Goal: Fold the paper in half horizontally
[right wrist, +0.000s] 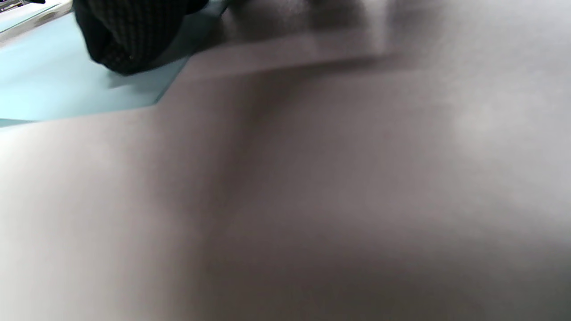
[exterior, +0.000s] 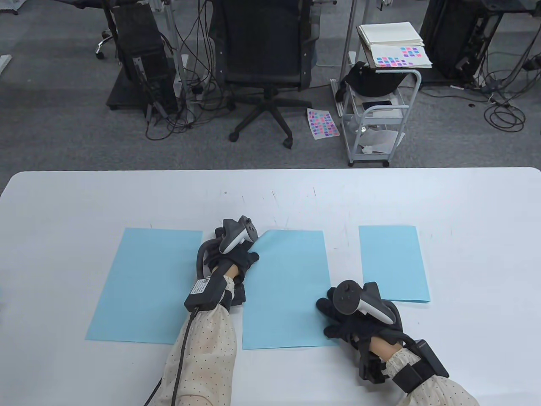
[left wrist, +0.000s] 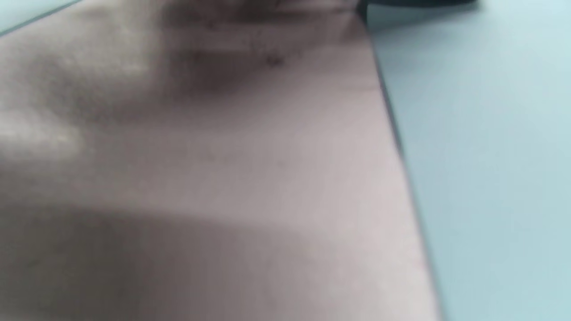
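Observation:
Three light blue paper sheets lie on the white table (exterior: 270, 194). The middle sheet (exterior: 287, 292) is the one under both hands. My left hand (exterior: 245, 259) is at its left edge near the far corner, fingers curled over the edge, and that corner is turned up off the table. My right hand (exterior: 331, 315) rests with spread fingers on the sheet's near right corner. The left wrist view shows the sheet's edge (left wrist: 482, 169) beside bare table. In the right wrist view a gloved fingertip (right wrist: 129, 40) touches the blue sheet (right wrist: 58, 89).
A full-size blue sheet (exterior: 143, 283) lies to the left and a narrower blue sheet (exterior: 393, 262) to the right. Beyond the table's far edge stand an office chair (exterior: 264, 55), a white cart (exterior: 376, 114) with papers, and floor cables.

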Demonstrator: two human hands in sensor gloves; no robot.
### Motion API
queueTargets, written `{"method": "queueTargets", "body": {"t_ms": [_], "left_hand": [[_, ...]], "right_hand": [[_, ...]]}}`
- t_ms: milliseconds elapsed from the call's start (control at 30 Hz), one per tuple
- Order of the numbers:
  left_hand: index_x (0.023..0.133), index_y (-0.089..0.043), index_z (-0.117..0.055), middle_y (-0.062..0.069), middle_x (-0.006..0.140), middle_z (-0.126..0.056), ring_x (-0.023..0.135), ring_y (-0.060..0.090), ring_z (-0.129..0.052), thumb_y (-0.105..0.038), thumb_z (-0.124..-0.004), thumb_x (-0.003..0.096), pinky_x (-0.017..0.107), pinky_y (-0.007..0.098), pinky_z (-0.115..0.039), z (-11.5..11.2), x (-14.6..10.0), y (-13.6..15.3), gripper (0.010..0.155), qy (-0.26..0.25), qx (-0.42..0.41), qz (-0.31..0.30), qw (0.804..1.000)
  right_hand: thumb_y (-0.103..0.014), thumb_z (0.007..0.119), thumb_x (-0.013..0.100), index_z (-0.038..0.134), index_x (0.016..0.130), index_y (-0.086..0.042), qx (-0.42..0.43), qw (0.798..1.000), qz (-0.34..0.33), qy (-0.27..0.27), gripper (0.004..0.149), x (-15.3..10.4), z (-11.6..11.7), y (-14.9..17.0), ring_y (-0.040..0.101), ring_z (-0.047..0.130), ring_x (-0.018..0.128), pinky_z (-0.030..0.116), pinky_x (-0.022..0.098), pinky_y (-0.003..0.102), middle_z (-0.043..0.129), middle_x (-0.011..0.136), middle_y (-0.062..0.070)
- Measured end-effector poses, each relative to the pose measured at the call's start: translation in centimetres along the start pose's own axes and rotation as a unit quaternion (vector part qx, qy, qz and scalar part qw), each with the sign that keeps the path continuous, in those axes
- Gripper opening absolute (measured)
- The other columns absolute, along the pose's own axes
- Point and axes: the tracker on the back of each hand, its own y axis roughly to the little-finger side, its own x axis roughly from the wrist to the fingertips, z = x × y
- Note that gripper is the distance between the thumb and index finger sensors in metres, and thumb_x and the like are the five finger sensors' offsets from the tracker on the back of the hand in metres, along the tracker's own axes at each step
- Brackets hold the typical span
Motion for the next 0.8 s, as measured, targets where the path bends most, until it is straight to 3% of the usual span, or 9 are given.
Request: {"method": "queueTargets", "body": {"t_ms": [267,400,467,633,667,800], "left_hand": [[0.098,-0.066,-0.024,-0.024,0.117,-0.053,0.117,0.010,-0.038,-0.062,-0.063,0.0386,0.089,0.051,-0.037,1.3,-1.6,0.0,0.071,-0.022,-0.026,-0.024,0.999],[0.101,-0.040,-0.002,-0.023,0.111,-0.062,0.115,0.012,-0.048,-0.061,-0.070,0.0375,0.089,0.051,-0.041,1.6,-1.9,-0.2,0.095,-0.021,-0.066,-0.034,0.997],[0.101,-0.032,-0.003,-0.023,0.106,-0.070,0.112,0.011,-0.056,-0.055,-0.075,0.0395,0.088,0.050,-0.045,1.8,-2.1,-0.2,0.098,-0.035,-0.086,-0.033,0.995],[0.105,-0.036,-0.029,-0.028,0.086,-0.093,0.100,0.002,-0.080,-0.044,-0.081,0.0419,0.085,0.043,-0.058,2.6,-3.2,0.2,0.082,-0.095,-0.100,-0.041,0.990],[0.103,-0.040,-0.041,-0.028,0.082,-0.097,0.097,0.002,-0.084,-0.043,-0.081,0.0418,0.084,0.043,-0.060,2.7,-3.5,0.2,0.073,-0.106,-0.097,-0.047,0.988],[0.093,-0.052,-0.064,-0.030,0.080,-0.100,0.096,0.001,-0.086,-0.042,-0.081,0.0409,0.083,0.042,-0.062,3.1,-5.1,0.4,0.056,-0.158,-0.079,-0.070,0.982]], "right_hand": [[-0.044,0.075,0.043,0.038,0.102,-0.047,0.000,1.000,0.000,0.001,0.070,0.0,0.0,0.0,0.031,0.008,0.107,0.012,0.073,0.065,0.020,0.116,-0.017],[-0.044,0.075,0.043,0.038,0.102,-0.047,0.000,1.000,0.000,0.001,0.070,0.0,0.0,0.0,0.031,0.008,0.107,0.012,0.073,0.065,0.020,0.116,-0.017],[-0.044,0.075,0.043,0.038,0.102,-0.047,0.001,1.000,0.000,0.001,0.070,0.0,0.0,0.0,0.031,0.008,0.107,0.012,0.073,0.065,0.020,0.116,-0.017],[-0.044,0.075,0.043,0.038,0.102,-0.047,0.001,1.000,0.000,0.002,0.070,0.0,0.0,0.0,0.030,0.008,0.107,0.012,0.073,0.065,0.020,0.116,-0.017],[-0.044,0.075,0.043,0.038,0.102,-0.047,0.001,1.000,0.000,0.002,0.070,0.0,0.0,0.0,0.030,0.008,0.107,0.012,0.073,0.065,0.020,0.116,-0.017],[-0.045,0.075,0.043,0.038,0.102,-0.047,0.001,1.000,0.001,0.001,0.070,0.0,0.0,0.0,0.030,0.008,0.107,0.012,0.073,0.065,0.020,0.116,-0.017]]}}
